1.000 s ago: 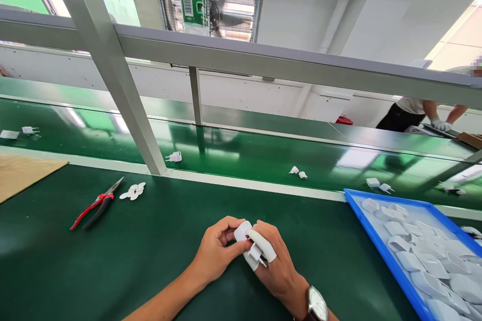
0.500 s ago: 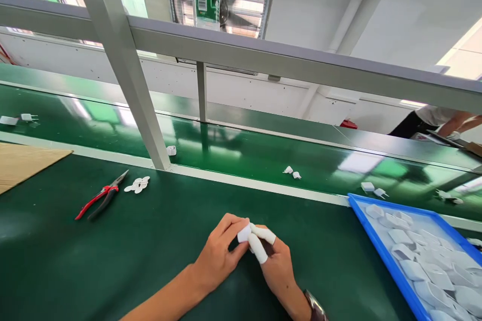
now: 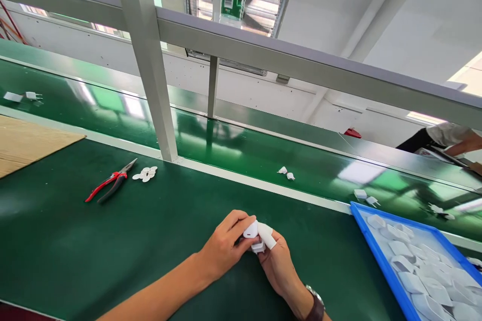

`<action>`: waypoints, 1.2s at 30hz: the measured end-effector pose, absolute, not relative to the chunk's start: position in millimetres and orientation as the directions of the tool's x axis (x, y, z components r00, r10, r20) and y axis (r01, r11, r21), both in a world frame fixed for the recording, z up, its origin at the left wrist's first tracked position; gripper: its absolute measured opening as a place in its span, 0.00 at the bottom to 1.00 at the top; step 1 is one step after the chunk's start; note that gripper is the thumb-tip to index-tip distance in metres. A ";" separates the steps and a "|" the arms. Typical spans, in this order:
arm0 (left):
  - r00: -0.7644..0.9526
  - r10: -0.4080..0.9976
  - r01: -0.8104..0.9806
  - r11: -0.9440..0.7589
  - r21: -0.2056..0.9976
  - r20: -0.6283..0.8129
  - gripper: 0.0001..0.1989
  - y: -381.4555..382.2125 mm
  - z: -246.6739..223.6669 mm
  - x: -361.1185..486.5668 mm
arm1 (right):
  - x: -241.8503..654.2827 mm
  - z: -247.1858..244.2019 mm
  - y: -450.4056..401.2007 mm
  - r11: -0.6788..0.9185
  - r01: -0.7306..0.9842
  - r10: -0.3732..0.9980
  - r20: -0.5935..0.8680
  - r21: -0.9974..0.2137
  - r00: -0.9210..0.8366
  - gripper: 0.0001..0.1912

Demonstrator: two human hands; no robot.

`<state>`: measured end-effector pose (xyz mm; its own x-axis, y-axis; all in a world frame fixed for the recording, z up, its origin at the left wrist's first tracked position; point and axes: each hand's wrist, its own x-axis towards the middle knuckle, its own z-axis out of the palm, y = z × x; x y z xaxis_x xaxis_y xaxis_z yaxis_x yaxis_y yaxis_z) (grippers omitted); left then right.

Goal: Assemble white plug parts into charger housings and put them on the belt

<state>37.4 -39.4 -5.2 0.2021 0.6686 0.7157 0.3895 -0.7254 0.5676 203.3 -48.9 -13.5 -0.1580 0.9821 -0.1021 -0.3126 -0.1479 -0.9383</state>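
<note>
My left hand [image 3: 228, 241] pinches a white plastic charger housing [image 3: 250, 230], which has a small dark slot in the face toward me. White finger covers [image 3: 266, 235] are on my right hand [image 3: 276, 263], and its fingers close around a second white squarish piece [image 3: 258, 247] just below the housing. Both pieces are close together between the hands; whether they are joined I cannot tell. My fingers hide part of each. The hands work above the dark green table [image 3: 181, 241].
A blue tray [image 3: 380, 266] of curved white parts stands on the right. Red-and-black pliers [image 3: 113, 180] and several white discs [image 3: 145, 174] lie left, near a brown board [image 3: 33, 143]. Beyond a metal post [image 3: 150, 70], a green belt [image 3: 233, 153] carries white plug parts. Another person's arm [image 3: 461, 143] shows far right.
The housing has turned so its slotted face shows, and the squarish piece below has come into sight. Plug parts on the belt have shifted left. My view has swung slightly left.
</note>
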 end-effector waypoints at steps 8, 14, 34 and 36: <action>0.266 0.694 0.425 -0.707 0.565 0.669 0.16 -31.9 -8.5 25.4 | 198.7 -8.4 -46.4 0.165 0.087 0.979 0.152 -0.982 -0.137 0.13; 0.391 0.775 0.522 -0.631 0.574 0.497 0.19 -22.4 1.6 19.7 | 217.9 -21.7 -36.7 0.493 0.518 0.859 0.487 -0.699 -0.159 0.15; -0.182 0.897 0.888 -0.025 0.459 0.402 0.29 168.9 3.9 -30.9 | 212.9 -61.1 -14.0 0.622 0.783 0.703 0.423 0.024 -0.571 0.13; -0.041 0.867 0.898 -0.186 0.399 0.496 0.30 161.4 5.3 -14.6 | 210.4 -56.6 -14.0 0.621 0.783 0.730 0.339 0.034 -0.594 0.13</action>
